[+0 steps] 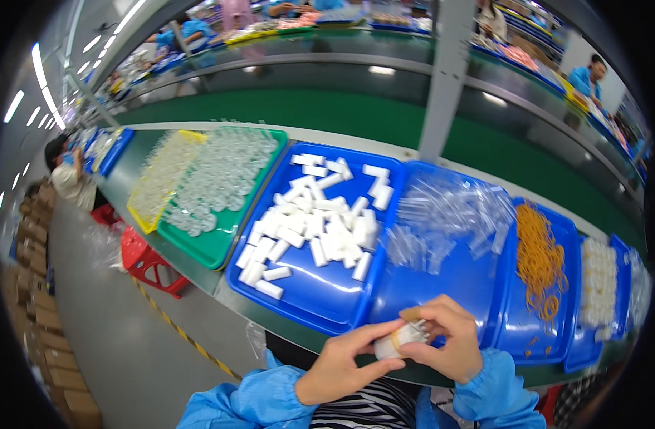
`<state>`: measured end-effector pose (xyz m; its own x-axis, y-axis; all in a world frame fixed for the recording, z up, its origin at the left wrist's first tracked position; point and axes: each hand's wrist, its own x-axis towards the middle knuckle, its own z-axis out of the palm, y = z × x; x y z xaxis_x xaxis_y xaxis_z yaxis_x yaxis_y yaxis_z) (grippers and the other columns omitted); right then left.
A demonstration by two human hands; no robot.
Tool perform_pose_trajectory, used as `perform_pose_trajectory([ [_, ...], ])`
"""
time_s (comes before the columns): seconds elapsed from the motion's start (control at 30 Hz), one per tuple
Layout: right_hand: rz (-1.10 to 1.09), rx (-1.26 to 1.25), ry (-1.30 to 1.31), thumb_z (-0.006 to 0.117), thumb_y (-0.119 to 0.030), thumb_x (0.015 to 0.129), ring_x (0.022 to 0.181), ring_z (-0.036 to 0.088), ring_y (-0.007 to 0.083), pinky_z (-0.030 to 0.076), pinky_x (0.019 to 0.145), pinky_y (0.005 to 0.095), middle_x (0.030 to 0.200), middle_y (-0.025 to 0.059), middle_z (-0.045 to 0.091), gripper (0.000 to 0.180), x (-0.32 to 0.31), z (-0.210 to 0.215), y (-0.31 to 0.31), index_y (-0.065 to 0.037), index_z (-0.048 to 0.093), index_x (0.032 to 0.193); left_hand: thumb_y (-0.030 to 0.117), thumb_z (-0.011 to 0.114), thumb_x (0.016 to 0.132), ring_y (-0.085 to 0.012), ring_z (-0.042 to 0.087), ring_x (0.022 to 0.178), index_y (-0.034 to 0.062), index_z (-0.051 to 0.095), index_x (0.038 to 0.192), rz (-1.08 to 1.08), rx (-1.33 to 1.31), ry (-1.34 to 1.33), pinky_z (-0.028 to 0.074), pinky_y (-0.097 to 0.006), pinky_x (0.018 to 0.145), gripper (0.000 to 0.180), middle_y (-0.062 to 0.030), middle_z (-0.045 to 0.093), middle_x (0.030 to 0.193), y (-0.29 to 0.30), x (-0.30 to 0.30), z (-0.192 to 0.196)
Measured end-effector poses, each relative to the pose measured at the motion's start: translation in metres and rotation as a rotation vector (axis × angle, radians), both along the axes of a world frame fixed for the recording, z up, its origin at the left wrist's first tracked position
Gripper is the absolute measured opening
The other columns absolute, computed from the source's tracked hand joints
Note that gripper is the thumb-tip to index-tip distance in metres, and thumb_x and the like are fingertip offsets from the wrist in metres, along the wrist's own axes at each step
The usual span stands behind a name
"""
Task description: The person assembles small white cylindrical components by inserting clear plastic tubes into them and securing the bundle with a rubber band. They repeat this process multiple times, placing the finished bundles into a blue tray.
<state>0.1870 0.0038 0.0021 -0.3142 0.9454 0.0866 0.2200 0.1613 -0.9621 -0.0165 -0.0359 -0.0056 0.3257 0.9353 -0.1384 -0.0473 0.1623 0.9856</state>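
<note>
Close to my body, at the front edge of the blue trays, a small white bundle (394, 344) with a tan rubber band round it is held between my two hands. My left hand (345, 361) pinches it from the left with thumb and fingers. My right hand (449, 339) closes on its other end, where thin whitish prongs stick out. What the prongs are, I cannot make out. Just beyond my hands lie clear plastic sleeves (449, 211) in a blue tray (434, 292). White cylinders (306, 222) are heaped in the blue tray (291, 307) to its left.
Orange rubber bands (538, 257) fill part of another blue tray, with white wrapped pieces (598, 282) beyond it. Clear round parts (223, 171) lie in a green tray (202, 247), beside a yellow tray (147, 225). A grey post (447, 79) rises behind; a red stool (148, 264) stands left.
</note>
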Motion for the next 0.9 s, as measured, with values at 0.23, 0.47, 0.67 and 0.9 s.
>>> perform_pose_trajectory([
  [0.23, 0.133, 0.175, -0.053, 0.093, -0.016, 0.067, 0.066, 0.064, 0.0121, 0.054, 0.051, 0.023, 0.086, 0.0077, 0.064, 0.043, 0.001, 0.012, 0.004, -0.002, 0.072, 0.102, 0.012, 0.078, 0.087, -0.0197, 0.062, 0.115, 0.0006, 0.055, 0.138, -0.039, 0.04, -0.017, 0.054, -0.035, 0.097, 0.057, -0.0134, 0.062, 0.131, -0.004, -0.007, -0.009],
  [0.47, 0.038, 0.168, -0.104, 0.09, -0.018, 0.071, 0.066, 0.061, 0.0092, 0.052, 0.054, 0.0222, 0.087, 0.0055, 0.062, 0.041, -0.004, 0.009, -0.001, -0.003, 0.072, 0.105, 0.001, 0.077, 0.084, -0.0213, 0.062, 0.116, -0.0035, 0.053, 0.137, -0.034, -0.005, -0.089, 0.053, -0.035, 0.098, 0.059, -0.0171, 0.059, 0.132, -0.001, -0.007, -0.01],
  [0.67, 0.121, -0.076, 0.14, 0.086, -0.009, 0.077, 0.09, 0.065, 0.016, 0.059, 0.073, 0.0268, 0.108, 0.0133, 0.064, 0.045, 0.005, 0.009, 0.006, 0.001, 0.065, 0.116, 0.006, 0.083, 0.079, -0.0229, 0.063, 0.114, 0.0007, 0.058, 0.133, 0.099, 0.282, 0.204, 0.054, -0.035, 0.097, 0.06, -0.0145, 0.061, 0.128, 0.004, -0.004, 0.003],
  [0.9, 0.163, 0.048, 0.186, 0.09, -0.014, 0.07, 0.092, 0.067, 0.0184, 0.061, 0.078, 0.0291, 0.108, 0.0133, 0.066, 0.059, 0.026, 0.005, 0.004, 0.0, 0.063, 0.121, 0.002, 0.086, 0.074, -0.0249, 0.066, 0.109, -0.0022, 0.061, 0.128, 0.053, 0.33, 0.158, 0.058, -0.036, 0.092, 0.06, -0.0174, 0.063, 0.122, 0.004, -0.006, -0.001],
])
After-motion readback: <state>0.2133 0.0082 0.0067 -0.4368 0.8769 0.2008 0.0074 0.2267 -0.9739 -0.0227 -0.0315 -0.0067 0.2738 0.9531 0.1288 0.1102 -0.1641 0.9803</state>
